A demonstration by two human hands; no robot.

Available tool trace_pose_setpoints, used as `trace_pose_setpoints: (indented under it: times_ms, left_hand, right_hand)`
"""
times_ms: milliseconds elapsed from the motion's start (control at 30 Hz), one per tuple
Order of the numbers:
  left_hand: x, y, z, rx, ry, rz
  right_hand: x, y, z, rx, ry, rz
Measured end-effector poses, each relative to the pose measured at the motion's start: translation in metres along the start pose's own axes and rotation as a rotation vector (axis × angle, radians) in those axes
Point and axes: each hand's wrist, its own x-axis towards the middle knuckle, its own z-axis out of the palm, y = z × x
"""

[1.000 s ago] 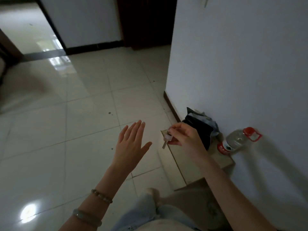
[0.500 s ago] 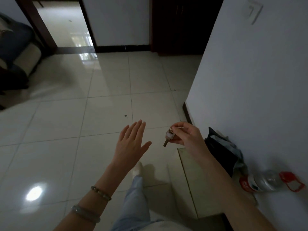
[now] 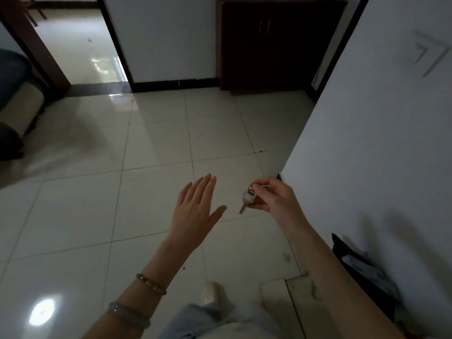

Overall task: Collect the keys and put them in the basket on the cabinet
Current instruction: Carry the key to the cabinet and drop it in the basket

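key (image 3: 246, 201) pinched in right hand (image 3: 274, 199), blade pointing down-left, long axis near vertical.

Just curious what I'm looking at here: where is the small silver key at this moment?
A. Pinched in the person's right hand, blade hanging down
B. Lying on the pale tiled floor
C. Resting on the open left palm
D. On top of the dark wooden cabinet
A: the right hand pinches the small silver key by its head, while the left hand is open and empty.

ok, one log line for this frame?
right hand: pinching key | left hand: open, empty | cabinet: ahead | basket: not visible
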Motion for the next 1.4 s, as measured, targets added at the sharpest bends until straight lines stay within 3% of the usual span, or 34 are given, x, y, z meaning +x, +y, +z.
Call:
trace_pose_setpoints:
  times_ms: [400,867,1400]
  left_hand:
    - [0.154,-0.070,0.026,-0.006,-0.006,0.009]
    - [0.427,-0.144,0.080,0.013,-0.009,-0.006]
    - [0.670,-0.240,0.136,-0.007,0.002,0.009]
  right_hand:
    - [0.166,-0.024,0.004,0.003,0.028,0.000]
    - [0.453,-0.081,-0.030,0.073,0.044,-0.012]
    - [0.708,-0.125,-0.032,0.067,0.118,0.013]
